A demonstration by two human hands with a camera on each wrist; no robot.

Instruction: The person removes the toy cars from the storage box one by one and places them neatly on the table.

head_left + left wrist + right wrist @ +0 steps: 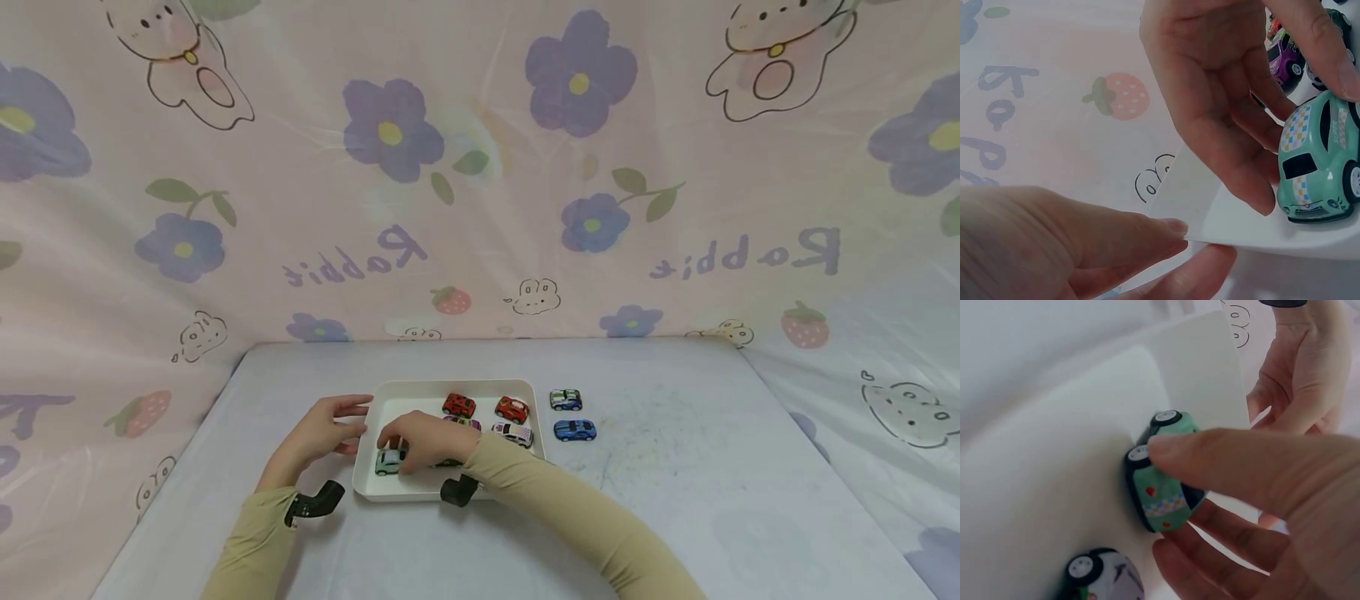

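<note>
In the head view, a white tray (pixel 397 493) stands on the table with several small toy cars in it. My right hand (pixel 426 437) reaches into its left part and holds a mint-green toy car (pixel 387 461) between thumb and fingers. Up close in the left wrist view, that car (pixel 1310 165) has a checkered roof stripe and black windows. The right thumb (pixel 1191 456) presses beside a wheel, with the other fingers on the far side. My left hand (pixel 318 433) rests at the tray's left edge, its fairly straight fingers touching the rim from outside.
Inside the tray are a spotted red car (pixel 458 406), another red car (pixel 512 409), a white car (pixel 514 433) and a purple car (pixel 1285 62). Right of the tray, a blue car (pixel 575 430) and a green-and-white car (pixel 566 400) stand on the table. A printed curtain (pixel 495 200) hangs behind.
</note>
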